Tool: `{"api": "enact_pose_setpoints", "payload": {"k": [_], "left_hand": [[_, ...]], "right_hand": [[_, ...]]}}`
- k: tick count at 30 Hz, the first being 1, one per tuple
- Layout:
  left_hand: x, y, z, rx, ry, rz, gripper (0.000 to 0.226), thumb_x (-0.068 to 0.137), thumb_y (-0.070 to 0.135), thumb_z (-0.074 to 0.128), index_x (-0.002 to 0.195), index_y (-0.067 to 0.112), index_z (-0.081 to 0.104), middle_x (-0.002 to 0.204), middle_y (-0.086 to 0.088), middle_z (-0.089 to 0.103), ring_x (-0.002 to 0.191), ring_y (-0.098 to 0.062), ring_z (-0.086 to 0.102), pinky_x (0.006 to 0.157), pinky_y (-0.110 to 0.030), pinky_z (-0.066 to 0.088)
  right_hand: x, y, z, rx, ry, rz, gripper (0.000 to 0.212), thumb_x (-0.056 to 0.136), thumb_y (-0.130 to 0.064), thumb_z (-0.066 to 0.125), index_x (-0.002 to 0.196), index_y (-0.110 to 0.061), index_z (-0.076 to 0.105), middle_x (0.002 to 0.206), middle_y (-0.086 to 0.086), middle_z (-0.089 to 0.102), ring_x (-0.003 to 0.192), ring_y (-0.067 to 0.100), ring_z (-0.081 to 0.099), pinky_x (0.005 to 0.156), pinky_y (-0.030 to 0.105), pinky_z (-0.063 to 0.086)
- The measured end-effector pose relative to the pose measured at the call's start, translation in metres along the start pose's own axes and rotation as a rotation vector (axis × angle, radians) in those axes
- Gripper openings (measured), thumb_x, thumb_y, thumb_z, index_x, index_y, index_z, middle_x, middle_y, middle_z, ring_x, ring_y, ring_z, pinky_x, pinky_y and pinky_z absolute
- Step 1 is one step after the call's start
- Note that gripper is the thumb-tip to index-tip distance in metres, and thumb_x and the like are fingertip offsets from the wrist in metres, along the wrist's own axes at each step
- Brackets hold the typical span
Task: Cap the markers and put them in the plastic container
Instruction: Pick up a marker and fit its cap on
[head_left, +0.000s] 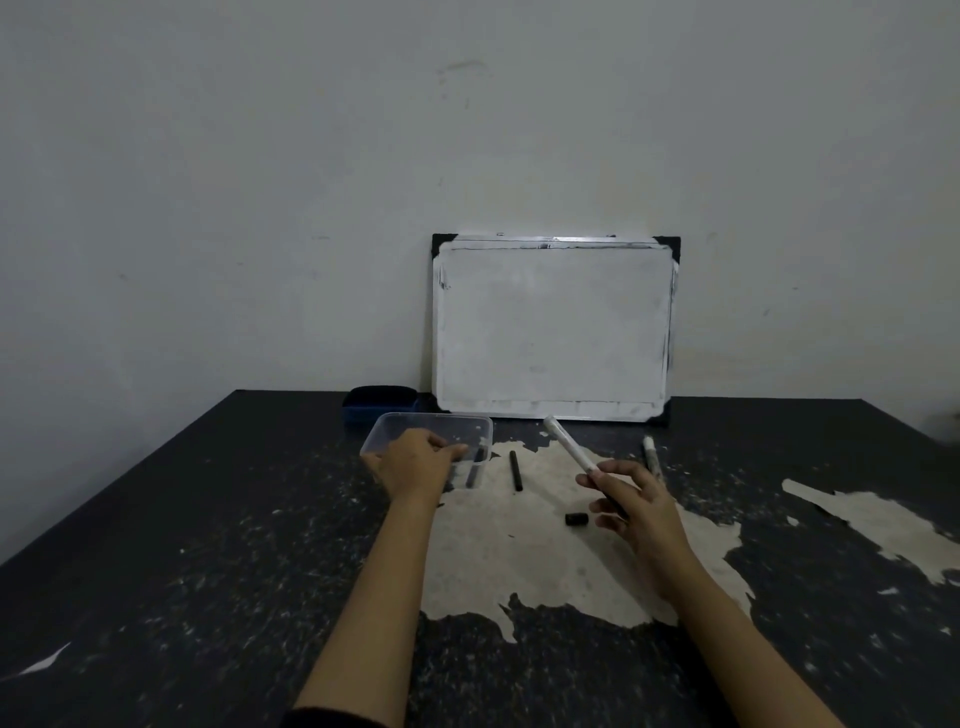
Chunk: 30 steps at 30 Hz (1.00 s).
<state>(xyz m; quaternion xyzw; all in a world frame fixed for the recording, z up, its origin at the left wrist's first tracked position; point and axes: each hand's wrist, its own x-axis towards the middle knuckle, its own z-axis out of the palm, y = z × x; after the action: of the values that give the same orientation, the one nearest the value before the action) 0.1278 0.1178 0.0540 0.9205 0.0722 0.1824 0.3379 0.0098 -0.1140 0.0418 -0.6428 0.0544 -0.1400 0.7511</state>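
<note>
The right hand (631, 506) is clamped on a white marker (569, 444), held above the table (208, 545) with its far end pointing up and away. The left hand (413, 465) grips the near rim of the clear container (410, 426). A cap (576, 518) lies just left of the right hand. A black marker (515, 471) lies beside the container, and another marker (651, 454) lies beyond the right hand. A whiteboard (553, 327) leans against the wall.

Our left hand (413, 462) curls, palm down, at frame centre-left; our right hand (631, 506), fingers pinched, lifts at centre-right.
</note>
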Motion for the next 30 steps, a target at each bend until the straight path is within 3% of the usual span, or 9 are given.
{"api": "enact_pose_setpoints", "payload": {"k": [3, 6, 8, 13, 19, 23, 25, 27, 30], "left_hand": [[-0.001, 0.005, -0.001, -0.144, 0.056, 0.035, 0.027, 0.083, 0.048, 0.066, 0.094, 0.025, 0.074, 0.091, 0.005, 0.074, 0.087, -0.013, 0.063, 0.1, -0.044, 0.037], [-0.014, 0.022, -0.009, -0.414, 0.0, 0.146, 0.029, 0.087, 0.043, 0.063, 0.099, 0.019, 0.073, 0.095, 0.002, 0.073, 0.085, -0.011, 0.064, 0.082, -0.031, 0.052], [-0.03, 0.038, -0.012, -0.523, -0.143, 0.178, 0.035, 0.087, 0.048, 0.061, 0.095, 0.017, 0.074, 0.092, 0.004, 0.073, 0.081, -0.008, 0.064, 0.07, -0.02, 0.049], [-0.064, 0.051, 0.002, -0.611, -0.301, 0.154, 0.041, 0.083, 0.057, 0.061, 0.086, 0.02, 0.077, 0.08, 0.007, 0.074, 0.078, -0.009, 0.066, 0.066, -0.021, 0.047], [-0.06, 0.039, 0.001, -0.762, -0.212, 0.054, 0.031, 0.082, 0.042, 0.07, 0.094, 0.014, 0.076, 0.085, 0.001, 0.074, 0.08, -0.012, 0.066, 0.065, -0.021, 0.047], [-0.052, 0.028, -0.011, -0.822, -0.062, 0.018, 0.024, 0.086, 0.038, 0.067, 0.095, 0.015, 0.071, 0.08, 0.008, 0.069, 0.076, -0.004, 0.064, 0.063, -0.016, 0.049], [-0.051, 0.024, -0.014, -0.825, -0.005, 0.029, 0.019, 0.087, 0.036, 0.065, 0.093, 0.019, 0.07, 0.078, 0.009, 0.068, 0.074, -0.003, 0.064, 0.062, -0.015, 0.049], [-0.051, 0.021, -0.015, -0.817, 0.012, 0.053, 0.016, 0.089, 0.036, 0.064, 0.092, 0.021, 0.068, 0.08, 0.007, 0.068, 0.075, -0.004, 0.065, 0.061, -0.015, 0.05], [-0.05, 0.018, -0.015, -0.812, 0.005, 0.07, 0.015, 0.09, 0.036, 0.062, 0.093, 0.023, 0.068, 0.081, 0.009, 0.068, 0.077, -0.006, 0.066, 0.062, -0.015, 0.05]], "right_hand": [[-0.001, 0.0, 0.001, -0.009, 0.005, -0.005, 0.025, 0.091, -0.016, 0.066, 0.114, -0.005, 0.063, 0.097, 0.005, 0.079, 0.073, 0.017, 0.067, 0.062, 0.025, 0.054], [-0.002, -0.001, 0.002, -0.019, -0.01, -0.008, 0.025, 0.092, -0.017, 0.065, 0.114, -0.005, 0.063, 0.098, 0.005, 0.079, 0.072, 0.016, 0.067, 0.062, 0.025, 0.054], [-0.003, -0.001, 0.005, -0.025, -0.024, -0.007, 0.025, 0.092, -0.019, 0.065, 0.113, -0.006, 0.063, 0.098, 0.005, 0.079, 0.071, 0.016, 0.067, 0.061, 0.025, 0.054], [-0.007, 0.0, 0.014, -0.116, -0.069, -0.037, 0.024, 0.092, -0.023, 0.066, 0.11, -0.008, 0.062, 0.099, 0.003, 0.079, 0.071, 0.018, 0.066, 0.059, 0.023, 0.051], [-0.01, 0.004, 0.026, -0.233, -0.173, -0.133, 0.021, 0.087, -0.021, 0.073, 0.104, -0.009, 0.069, 0.091, 0.006, 0.079, 0.075, 0.014, 0.072, 0.064, 0.022, 0.056], [0.013, 0.012, 0.034, -0.575, -0.018, -0.29, 0.005, 0.086, -0.024, 0.075, 0.09, -0.02, 0.075, 0.086, -0.009, 0.075, 0.078, 0.001, 0.068, 0.062, 0.012, 0.053], [0.029, 0.019, 0.043, -0.683, 0.038, -0.333, 0.004, 0.085, -0.019, 0.073, 0.088, -0.017, 0.076, 0.086, -0.008, 0.073, 0.076, 0.0, 0.065, 0.062, 0.009, 0.049], [0.044, 0.026, 0.055, -0.765, 0.079, -0.324, 0.006, 0.084, -0.018, 0.072, 0.088, -0.015, 0.075, 0.085, -0.002, 0.073, 0.077, 0.004, 0.065, 0.066, 0.014, 0.051], [0.058, 0.033, 0.071, -0.901, 0.105, -0.24, 0.015, 0.082, -0.027, 0.073, 0.088, -0.014, 0.075, 0.083, 0.003, 0.073, 0.076, 0.015, 0.066, 0.071, 0.033, 0.057]]}}
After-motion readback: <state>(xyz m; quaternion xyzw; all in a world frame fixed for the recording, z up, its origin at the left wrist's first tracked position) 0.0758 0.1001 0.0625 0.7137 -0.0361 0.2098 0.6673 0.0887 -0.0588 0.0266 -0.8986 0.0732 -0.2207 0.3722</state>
